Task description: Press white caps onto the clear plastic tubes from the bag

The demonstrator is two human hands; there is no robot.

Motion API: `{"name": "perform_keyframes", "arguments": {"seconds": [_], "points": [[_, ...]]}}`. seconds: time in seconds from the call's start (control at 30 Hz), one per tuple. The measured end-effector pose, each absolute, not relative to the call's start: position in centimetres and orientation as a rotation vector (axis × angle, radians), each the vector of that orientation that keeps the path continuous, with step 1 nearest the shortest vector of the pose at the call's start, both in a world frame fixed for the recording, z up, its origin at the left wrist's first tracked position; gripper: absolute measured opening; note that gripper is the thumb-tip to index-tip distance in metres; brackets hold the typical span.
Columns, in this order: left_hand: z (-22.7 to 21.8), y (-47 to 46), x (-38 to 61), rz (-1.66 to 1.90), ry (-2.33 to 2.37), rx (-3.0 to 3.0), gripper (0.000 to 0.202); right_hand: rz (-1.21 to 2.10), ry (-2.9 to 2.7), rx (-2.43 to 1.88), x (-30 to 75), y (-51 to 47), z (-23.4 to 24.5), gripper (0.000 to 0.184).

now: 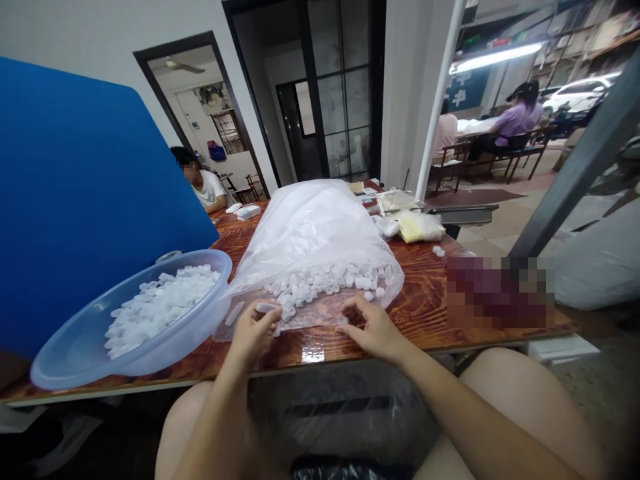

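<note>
A large clear plastic bag (320, 220) lies on the table, its mouth toward me, with small white plastic caps (325, 283) spilling out at the front. At the bag's left front corner my left hand (256, 331) is closed on a short white plastic stick-like piece (269, 307), perhaps several caps stacked together. My right hand (373, 328) rests at the bag's front edge, fingers curled and thumb near the fingertips. Something small and whitish shows there, too unclear to name. A similar white piece (234, 313) lies left of my left hand.
A blue translucent basin (165, 353) holding many white caps (160, 307) stands left, beside a tall blue panel (90, 180). Packets (417, 225) lie at the back right of the wooden table (425, 300). Other people sit beyond the table, left and right.
</note>
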State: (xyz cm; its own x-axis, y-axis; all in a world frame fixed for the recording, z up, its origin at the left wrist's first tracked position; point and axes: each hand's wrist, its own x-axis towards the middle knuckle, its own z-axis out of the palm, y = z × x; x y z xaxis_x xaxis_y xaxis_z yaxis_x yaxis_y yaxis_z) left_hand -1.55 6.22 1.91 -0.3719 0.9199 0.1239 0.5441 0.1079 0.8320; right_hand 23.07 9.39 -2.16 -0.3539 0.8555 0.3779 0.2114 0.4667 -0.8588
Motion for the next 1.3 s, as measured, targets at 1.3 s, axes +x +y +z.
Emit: {"name": "perform_keyframes", "arguments": {"seconds": [1.3], "points": [[-0.6, 4.9, 4.6, 1.109, 1.133, 0.849, 0.050, 1.020, -1.796, -0.865, 23.7, 7.0, -0.8, 0.049]]}}
